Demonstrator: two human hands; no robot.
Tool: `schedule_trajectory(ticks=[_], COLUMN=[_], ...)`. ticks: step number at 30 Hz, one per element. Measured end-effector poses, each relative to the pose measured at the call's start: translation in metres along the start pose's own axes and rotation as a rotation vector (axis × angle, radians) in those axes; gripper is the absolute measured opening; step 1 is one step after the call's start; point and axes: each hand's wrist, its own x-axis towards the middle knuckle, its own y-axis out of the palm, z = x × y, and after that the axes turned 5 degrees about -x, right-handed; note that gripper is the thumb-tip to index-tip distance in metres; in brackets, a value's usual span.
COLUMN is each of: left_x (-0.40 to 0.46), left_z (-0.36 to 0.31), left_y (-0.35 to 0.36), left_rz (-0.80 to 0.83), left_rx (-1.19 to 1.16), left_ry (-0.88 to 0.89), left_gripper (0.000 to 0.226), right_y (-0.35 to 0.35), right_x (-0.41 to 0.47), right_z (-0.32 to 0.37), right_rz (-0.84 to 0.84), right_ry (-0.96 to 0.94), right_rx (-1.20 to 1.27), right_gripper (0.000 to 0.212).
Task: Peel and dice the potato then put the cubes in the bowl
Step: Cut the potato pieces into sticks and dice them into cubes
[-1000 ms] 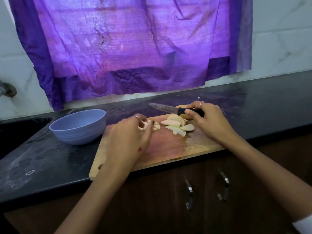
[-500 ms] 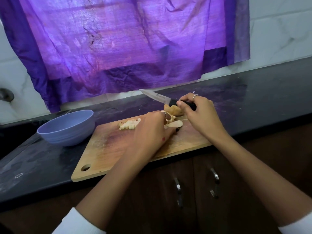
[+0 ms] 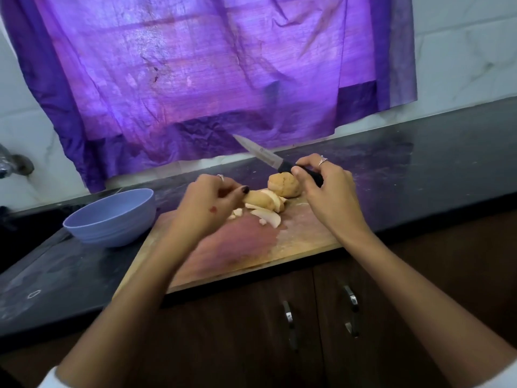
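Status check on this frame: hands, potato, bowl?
Right hand grips knife, blade raised. Left hand holds potato slices on board. Bowl left, contents unseen.

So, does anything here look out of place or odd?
Mainly the knife: the right hand grips it with the blade raised off the cutting board, pointing toward the purple cloth. Nothing looks spilled or broken.

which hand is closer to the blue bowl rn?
Left. The left hand is over the cutting board just right of the blue bowl, holding a potato piece. The right hand grips the knife farther right.
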Motion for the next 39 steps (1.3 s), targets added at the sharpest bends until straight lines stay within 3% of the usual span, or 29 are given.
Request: schedule_trajectory(ticks=[4,10,13,17,19,24,32,39], left_x=[-0.003,-0.004,-0.009,-0.039,-0.057,-0.082,-0.087,-0.089], left_z=[0.023,0.05,0.055,0.053,0.046,0.037,0.041,0.045], left_y=[-0.038,-0.05,-0.045,-0.035,-0.027,-0.005,-0.001,-0.002], left_rz=[0.239,0.331,0.249,0.011,-0.06,-0.033,-0.03,-0.024], left_rx=[-0.051,0.134,0.261,0.28,0.302,0.404,0.324,0.287], left_ry=[-0.195,-0.247,-0.237,-0.218,-0.236,-0.168,-0.112,-0.085], left_gripper=[0.022,0.015,0.022,0.029,0.034,0.047,0.058,0.059], right_y=[-0.001,0.002,0.001,0.001,-0.001,0.003,0.007,0.009], right_x=[-0.005,-0.013,-0.018,-0.027,-0.033,-0.036,-0.031,-0.024], right_z=[0.004,0.018,0.026,0.033,0.041,0.06,0.064,0.071], right_rz=[-0.058,0.102,0.208,0.333,0.44,0.636,0.694,0.759], right_ry=[-0.116,-0.264,-0.265,-0.237,-0.276,-0.375,-0.367,-0.377], right_rx=[-0.067,-0.265,-0.261,-0.196,-0.227,-0.34,-0.425,-0.395], right_gripper=[0.015,0.021,0.019,0.012,0.02,0.036,0.026,0.032])
